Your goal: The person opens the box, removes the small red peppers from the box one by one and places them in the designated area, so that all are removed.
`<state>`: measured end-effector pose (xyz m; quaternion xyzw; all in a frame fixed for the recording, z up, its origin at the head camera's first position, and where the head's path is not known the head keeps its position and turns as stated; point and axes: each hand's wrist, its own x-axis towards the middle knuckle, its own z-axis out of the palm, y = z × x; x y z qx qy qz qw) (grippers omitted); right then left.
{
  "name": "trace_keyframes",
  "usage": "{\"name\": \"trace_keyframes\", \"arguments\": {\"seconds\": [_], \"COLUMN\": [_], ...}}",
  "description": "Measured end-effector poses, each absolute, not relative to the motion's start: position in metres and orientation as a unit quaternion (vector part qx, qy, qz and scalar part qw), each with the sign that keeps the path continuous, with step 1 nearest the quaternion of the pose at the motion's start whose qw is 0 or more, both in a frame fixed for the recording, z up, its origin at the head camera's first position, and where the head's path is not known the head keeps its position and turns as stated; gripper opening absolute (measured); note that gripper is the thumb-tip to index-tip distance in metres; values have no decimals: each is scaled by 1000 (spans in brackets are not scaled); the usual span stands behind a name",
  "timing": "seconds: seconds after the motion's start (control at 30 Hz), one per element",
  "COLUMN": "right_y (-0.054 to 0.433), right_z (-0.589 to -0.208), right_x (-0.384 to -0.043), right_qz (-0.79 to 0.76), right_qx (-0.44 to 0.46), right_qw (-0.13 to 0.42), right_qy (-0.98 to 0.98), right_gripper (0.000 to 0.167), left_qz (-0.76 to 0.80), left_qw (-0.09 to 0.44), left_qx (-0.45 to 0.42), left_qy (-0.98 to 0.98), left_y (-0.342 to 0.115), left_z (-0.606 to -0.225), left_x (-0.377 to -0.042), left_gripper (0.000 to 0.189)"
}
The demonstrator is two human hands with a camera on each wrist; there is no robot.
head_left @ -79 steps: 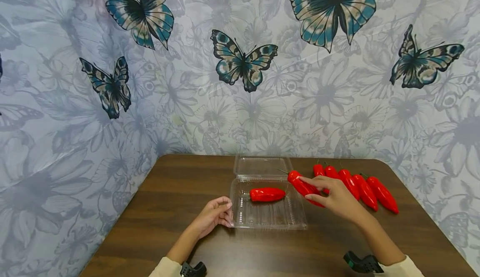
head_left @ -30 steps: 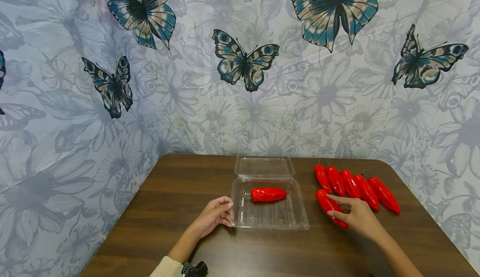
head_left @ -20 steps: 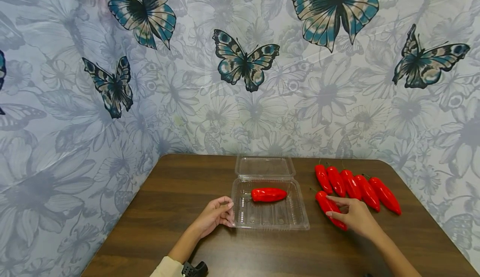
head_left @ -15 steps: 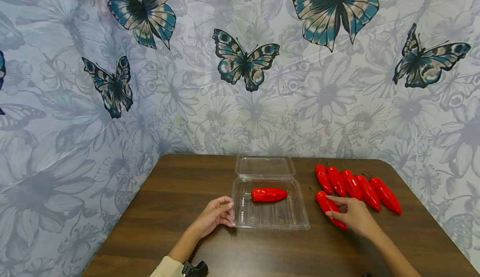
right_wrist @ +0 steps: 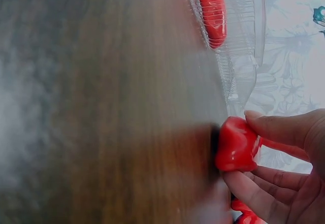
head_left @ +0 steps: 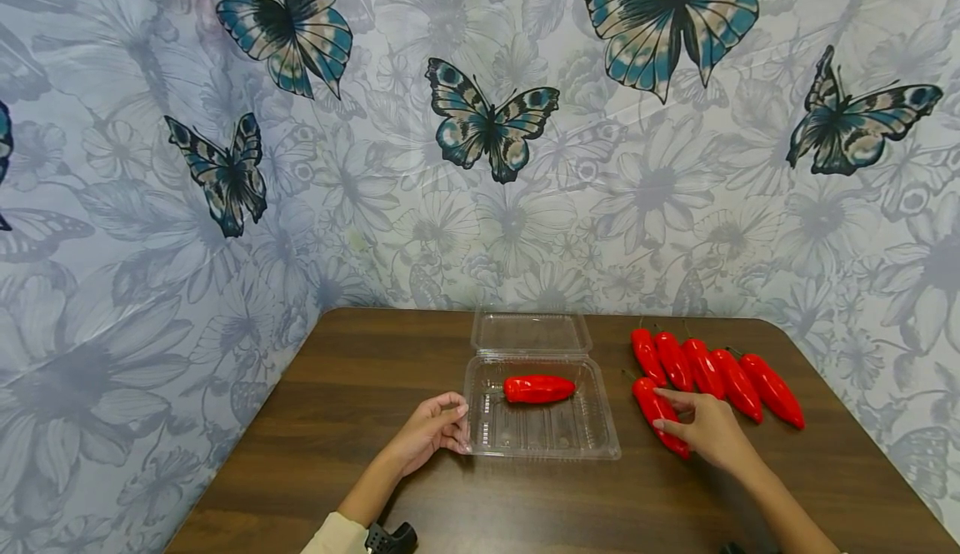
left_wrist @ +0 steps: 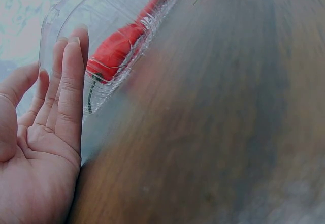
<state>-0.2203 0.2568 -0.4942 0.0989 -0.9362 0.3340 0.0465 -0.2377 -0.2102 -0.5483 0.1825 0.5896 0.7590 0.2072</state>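
A clear plastic clamshell container (head_left: 528,436) stands on the table, lid raised at the back. One glossy red chili pepper (head_left: 538,389) lies crosswise in its base. My left hand (head_left: 427,436) touches the container's left side, its fingers fairly straight along the wall in the left wrist view (left_wrist: 51,132). To the right of the container, my right hand (head_left: 712,431) pinches another red chili pepper (head_left: 648,404) between thumb and fingers. In the right wrist view, this held pepper (right_wrist: 236,145) is at or just above the tabletop; I cannot tell whether it touches.
Several more red chili peppers (head_left: 705,368) lie in a slanting row at the back right of the brown wooden table (head_left: 375,354). Behind the table hangs a butterfly-patterned wall covering (head_left: 510,229). The container's lid (head_left: 531,333) rises near the back edge.
My right hand has moved the held pepper from over the container's right edge to the right and nearer, beside the container. It has barely shifted this last second. The left hand stays put.
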Motion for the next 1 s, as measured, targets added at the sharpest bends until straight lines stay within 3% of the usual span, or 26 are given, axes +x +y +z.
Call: {"name": "trace_keyframes", "arguments": {"seconds": [0.43, 1.0], "right_y": [255, 256], "right_z": [-493, -492], "right_x": [-214, -204], "right_qz": [385, 388], "right_qx": [95, 96], "right_qw": [-2, -11], "right_qy": [-918, -917], "right_gripper": [60, 63], "left_qz": [760, 758], "left_qw": [207, 207], "left_qx": [183, 173], "left_qy": [588, 593], "left_y": [-210, -209], "left_z": [-549, -546], "left_x": [-237, -237], "left_gripper": [23, 31]}}
